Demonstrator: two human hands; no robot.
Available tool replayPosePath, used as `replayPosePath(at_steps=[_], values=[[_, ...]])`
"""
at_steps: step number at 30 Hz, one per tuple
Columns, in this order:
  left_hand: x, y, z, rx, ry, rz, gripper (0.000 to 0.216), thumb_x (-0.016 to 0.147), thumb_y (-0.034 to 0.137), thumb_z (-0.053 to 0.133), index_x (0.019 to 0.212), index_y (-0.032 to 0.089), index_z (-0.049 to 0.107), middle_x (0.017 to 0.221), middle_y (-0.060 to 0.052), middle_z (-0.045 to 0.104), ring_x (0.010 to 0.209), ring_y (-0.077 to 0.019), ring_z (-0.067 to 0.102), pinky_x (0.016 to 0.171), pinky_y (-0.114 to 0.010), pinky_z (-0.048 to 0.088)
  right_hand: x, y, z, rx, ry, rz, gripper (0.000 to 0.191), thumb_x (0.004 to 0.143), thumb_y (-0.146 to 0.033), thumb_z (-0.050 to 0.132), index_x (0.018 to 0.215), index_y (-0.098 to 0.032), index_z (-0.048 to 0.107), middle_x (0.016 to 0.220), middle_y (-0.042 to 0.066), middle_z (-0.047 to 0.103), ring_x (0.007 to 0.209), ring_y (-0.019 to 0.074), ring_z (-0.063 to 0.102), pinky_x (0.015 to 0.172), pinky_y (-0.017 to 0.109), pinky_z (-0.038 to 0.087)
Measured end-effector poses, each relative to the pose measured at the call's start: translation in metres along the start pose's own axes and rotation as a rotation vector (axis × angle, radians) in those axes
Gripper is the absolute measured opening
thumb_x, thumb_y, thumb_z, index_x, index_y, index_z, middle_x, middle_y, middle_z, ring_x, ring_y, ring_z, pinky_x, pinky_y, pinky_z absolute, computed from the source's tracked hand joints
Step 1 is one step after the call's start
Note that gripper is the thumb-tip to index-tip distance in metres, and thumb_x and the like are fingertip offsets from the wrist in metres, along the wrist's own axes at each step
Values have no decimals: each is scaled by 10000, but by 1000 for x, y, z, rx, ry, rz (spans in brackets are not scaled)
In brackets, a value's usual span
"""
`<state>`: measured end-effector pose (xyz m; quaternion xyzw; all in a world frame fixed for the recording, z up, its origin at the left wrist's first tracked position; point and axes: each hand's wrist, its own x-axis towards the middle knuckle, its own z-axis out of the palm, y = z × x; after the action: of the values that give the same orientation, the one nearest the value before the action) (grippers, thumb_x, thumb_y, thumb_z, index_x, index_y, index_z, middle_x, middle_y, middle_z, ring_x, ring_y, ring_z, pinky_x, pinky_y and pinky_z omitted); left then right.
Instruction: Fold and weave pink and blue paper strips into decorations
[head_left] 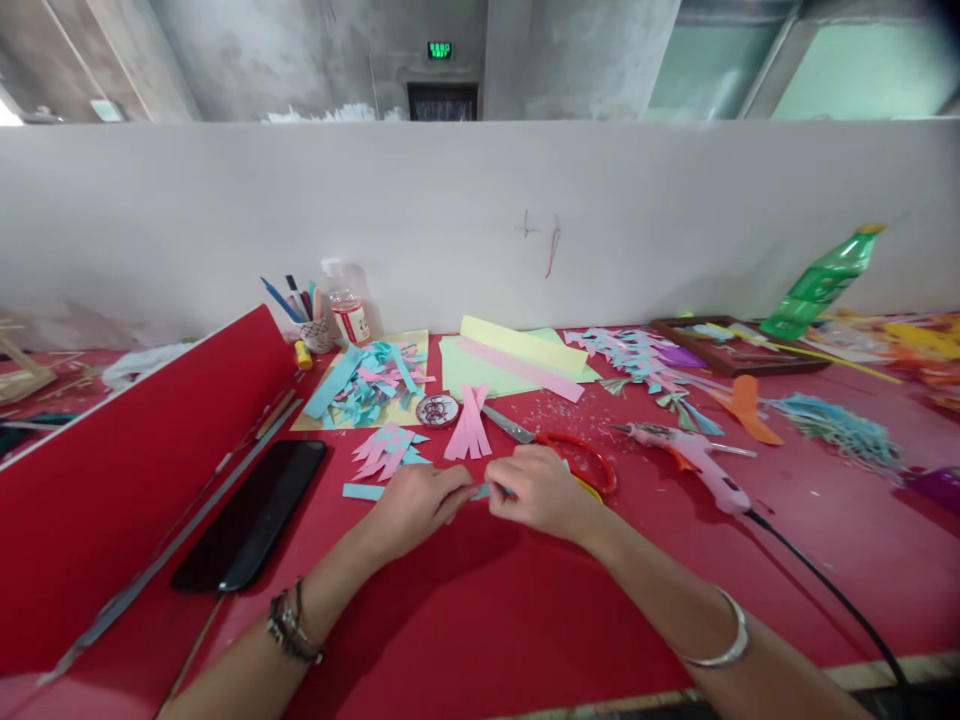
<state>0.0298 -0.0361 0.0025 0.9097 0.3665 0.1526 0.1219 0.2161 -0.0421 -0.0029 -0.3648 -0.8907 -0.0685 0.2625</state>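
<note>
1. The red table (465,620) runs past both sides of the view, so its ends are cut off.
2. The pink glue gun (701,465) lies to the right; its cord leaves the picture.
3. The left hand (420,500) and right hand (541,492) are curled close together, both pinching blue paper; most fingertips are hidden.
4. The scissors (516,430) lie just beyond, handles partly covered by the right hand.
5. A blue strip (362,491) disappears behind the left hand.
6. The blue paper (481,492) shows only between the hands, its shape unclear.
</note>
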Motion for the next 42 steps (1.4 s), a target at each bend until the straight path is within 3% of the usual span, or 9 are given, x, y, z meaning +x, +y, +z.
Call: replayPosePath(at_steps=[10, 14, 16, 19, 24, 29, 33, 37, 42], values=[[-9, -40, -36, 104, 123, -150, 292, 834, 339, 326, 730, 160, 532, 561, 16, 515, 518, -88, 436, 518, -189, 269, -6, 45, -19, -117, 60, 157, 132, 692, -148, 420, 589, -184, 495, 490, -31, 488, 456, 84, 382, 513, 215, 251], [-12, -44, -42, 139, 174, -195, 301, 836, 348, 317, 733, 162, 529, 543, 23, 503, 497, -86, 428, 512, -188, 265, -7, 48, -23, -151, 310, 275, 153, 721, -152, 408, 590, -178, 480, 481, -17, 461, 480, 108, 405, 523, 232, 283], [-12, -41, -38, 208, 158, -139, 311, 841, 352, 316, 748, 163, 545, 539, 12, 508, 502, -97, 440, 508, -199, 261, -4, 40, -19, -106, 351, 207, 124, 751, -164, 401, 696, -169, 512, 593, 17, 532, 589, 136, 467, 596, 255, 325], [-8, -30, -28, 358, 115, 0, 318, 856, 328, 303, 751, 164, 554, 532, -7, 520, 499, -115, 451, 506, -223, 256, 2, 21, -11, -32, 173, 59, 160, 773, -228, 431, 883, -155, 523, 872, 74, 583, 823, 176, 496, 738, 295, 333], [-3, -12, -13, 503, 95, 179, 189, 852, 211, 335, 806, 174, 515, 659, -16, 587, 590, -137, 517, 577, -259, 305, 7, 1, 0, -4, -96, -6, 254, 857, -200, 341, 704, -166, 541, 653, 12, 587, 607, 111, 479, 709, 274, 309], [0, 0, -3, 553, 126, 258, 151, 812, 154, 382, 687, 169, 465, 579, 12, 551, 505, -120, 493, 511, -259, 280, 5, -8, 3, 79, -125, 37, 279, 845, -275, 384, 615, -164, 496, 520, 0, 511, 545, 116, 408, 599, 242, 296], [-2, -4, -10, 576, 212, 298, 169, 795, 153, 385, 649, 174, 467, 516, 34, 526, 453, -103, 465, 477, -251, 253, 5, -8, -2, 291, -101, 104, 256, 839, -243, 376, 616, -166, 474, 551, -10, 482, 566, 105, 399, 586, 218, 300], [-9, -28, -32, 677, 308, 186, 186, 762, 130, 397, 627, 179, 514, 481, 32, 529, 460, -96, 483, 489, -238, 264, 1, 11, -10, 495, -12, 244, 237, 828, -253, 384, 619, -167, 456, 569, -22, 446, 565, 89, 402, 562, 211, 297], [-25, -67, -55, 814, 346, -205, 188, 749, 169, 395, 675, 189, 566, 581, 5, 611, 524, -117, 533, 460, -229, 236, -3, 32, -13, 838, 106, 483, 252, 821, -323, 380, 615, -179, 395, 492, -65, 308, 423, 55, 283, 421, 198, 212]])
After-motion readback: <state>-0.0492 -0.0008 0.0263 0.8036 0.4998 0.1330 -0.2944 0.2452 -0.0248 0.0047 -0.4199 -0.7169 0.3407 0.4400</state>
